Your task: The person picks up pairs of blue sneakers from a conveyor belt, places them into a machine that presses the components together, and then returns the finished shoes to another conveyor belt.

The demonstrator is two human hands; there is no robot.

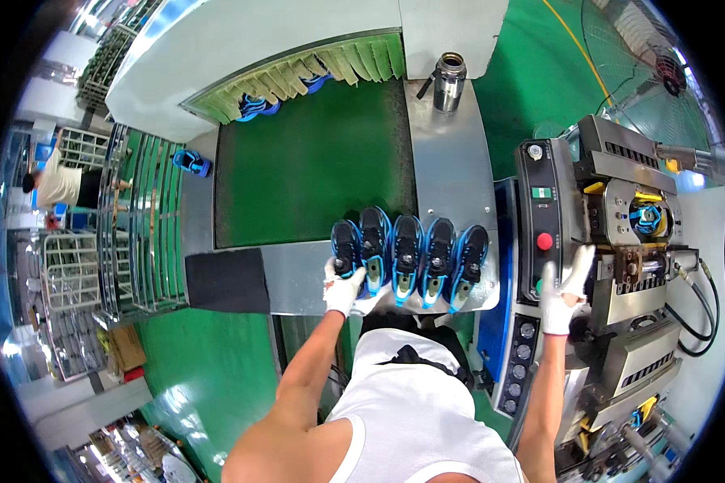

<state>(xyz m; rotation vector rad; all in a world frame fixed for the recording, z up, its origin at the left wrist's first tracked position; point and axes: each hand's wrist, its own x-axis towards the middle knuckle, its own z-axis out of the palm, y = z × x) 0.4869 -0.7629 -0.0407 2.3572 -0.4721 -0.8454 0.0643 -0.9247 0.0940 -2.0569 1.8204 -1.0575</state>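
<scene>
Several black-and-blue shoes [407, 251] stand side by side at the metal table's near edge, heels toward me. My left hand [343, 291], in a white glove, closes round the heel of the leftmost shoe [344, 246], its thumb side against the neighbouring shoe [373, 241]. My right hand [562, 298], gloved too, is beside the machine's control panel [544, 211]; thumb and fingers are spread and hold nothing. The thumb overlaps a green button [540, 287] on the panel; whether it presses cannot be told. Another blue-and-black shoe part [645, 219] sits inside the machine.
A green conveyor belt [314, 173] runs beneath a strip curtain [322, 68], where more shoes [258, 107] partly show. A steel flask [449, 83] stands at the back right, a lone blue shoe [192, 163] at the left. Metal racks [149, 217] and another person [60, 181] are farther left.
</scene>
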